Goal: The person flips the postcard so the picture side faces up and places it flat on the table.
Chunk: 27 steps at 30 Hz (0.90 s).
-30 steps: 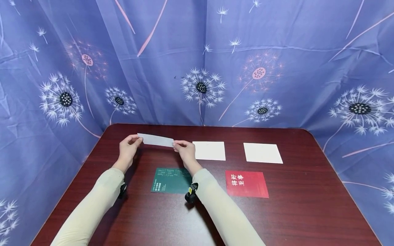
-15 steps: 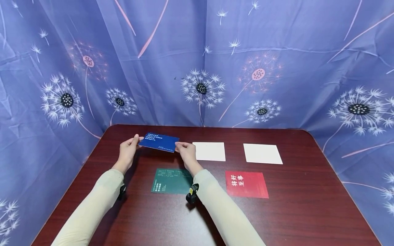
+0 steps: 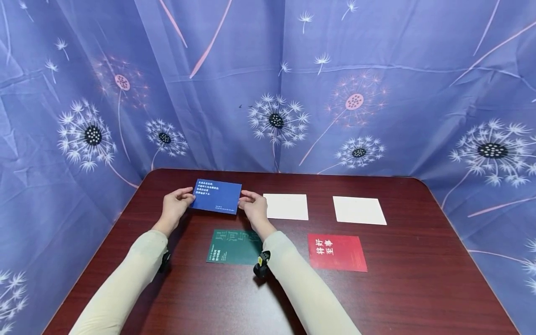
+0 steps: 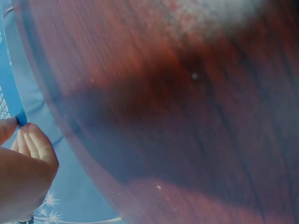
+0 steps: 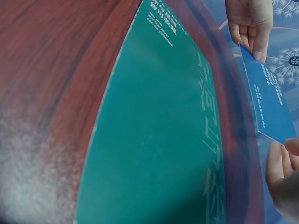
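Observation:
A blue card (image 3: 217, 197) with white printed lines is held between both hands at the table's back left. My left hand (image 3: 173, 207) pinches its left edge, and my right hand (image 3: 255, 211) pinches the right edge. In the right wrist view the blue card (image 5: 271, 100) hangs off the tabletop's surface, with the left hand (image 5: 252, 25) at the far end and the right hand (image 5: 282, 182) at the near end. The left wrist view shows thumb and fingers of the left hand (image 4: 30, 163) meeting at the card's corner.
A green card (image 3: 230, 249) lies in front of the hands, partly covered by the right wrist. The red card (image 3: 337, 252) is to its right. Behind them lie two white cards, one nearer (image 3: 286, 206) and one farther right (image 3: 359, 210). A curtain (image 3: 326, 32) borders the brown table (image 3: 410, 279).
The card has turned over in my hands: first a narrow pale side showed, then a tilted blue face, and now that face shows more fully. Both hands stay nearly in place.

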Each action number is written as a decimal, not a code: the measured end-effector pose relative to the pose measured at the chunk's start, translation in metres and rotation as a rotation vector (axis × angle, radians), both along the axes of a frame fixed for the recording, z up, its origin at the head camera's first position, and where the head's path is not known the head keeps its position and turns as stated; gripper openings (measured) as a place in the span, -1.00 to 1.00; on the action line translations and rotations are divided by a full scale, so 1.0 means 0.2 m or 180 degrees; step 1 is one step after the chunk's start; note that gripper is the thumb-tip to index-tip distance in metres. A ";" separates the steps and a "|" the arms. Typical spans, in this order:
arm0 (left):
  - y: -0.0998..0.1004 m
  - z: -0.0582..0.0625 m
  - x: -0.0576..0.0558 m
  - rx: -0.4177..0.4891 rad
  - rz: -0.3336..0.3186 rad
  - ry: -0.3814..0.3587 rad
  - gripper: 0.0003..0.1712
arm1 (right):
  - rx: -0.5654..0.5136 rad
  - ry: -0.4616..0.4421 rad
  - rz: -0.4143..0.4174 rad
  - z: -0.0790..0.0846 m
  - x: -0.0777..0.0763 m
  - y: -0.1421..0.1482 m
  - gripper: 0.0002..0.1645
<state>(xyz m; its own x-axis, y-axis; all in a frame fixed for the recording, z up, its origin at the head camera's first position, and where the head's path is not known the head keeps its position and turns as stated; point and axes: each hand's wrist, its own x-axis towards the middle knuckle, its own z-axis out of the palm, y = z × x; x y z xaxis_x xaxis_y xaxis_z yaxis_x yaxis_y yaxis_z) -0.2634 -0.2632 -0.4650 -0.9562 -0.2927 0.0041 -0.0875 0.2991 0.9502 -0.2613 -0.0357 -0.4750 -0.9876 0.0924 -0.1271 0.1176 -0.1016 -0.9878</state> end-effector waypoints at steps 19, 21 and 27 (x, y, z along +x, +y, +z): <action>-0.02 -0.04 -0.01 -0.0942 -0.0103 -0.0332 -0.58 | 0.0635 -0.0228 0.0685 -0.03 0.03 -0.02 -0.34; -0.01 -0.04 0.00 -0.1001 -0.0120 -0.0419 -0.58 | 0.0694 -0.0245 0.0760 -0.03 0.03 -0.02 -0.31; 0.00 -0.04 0.00 -0.1089 -0.0096 -0.0553 -0.58 | 0.0734 -0.0304 0.0909 -0.04 0.03 -0.03 -0.32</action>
<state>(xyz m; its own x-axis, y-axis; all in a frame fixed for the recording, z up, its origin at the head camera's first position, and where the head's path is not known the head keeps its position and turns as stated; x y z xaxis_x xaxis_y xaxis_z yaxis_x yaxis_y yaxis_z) -0.2639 -0.2632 -0.4729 -0.9594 -0.2742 -0.0663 -0.2248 0.6012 0.7668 -0.2556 -0.0408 -0.4823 -0.9624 -0.1480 -0.2278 0.2018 0.1723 -0.9642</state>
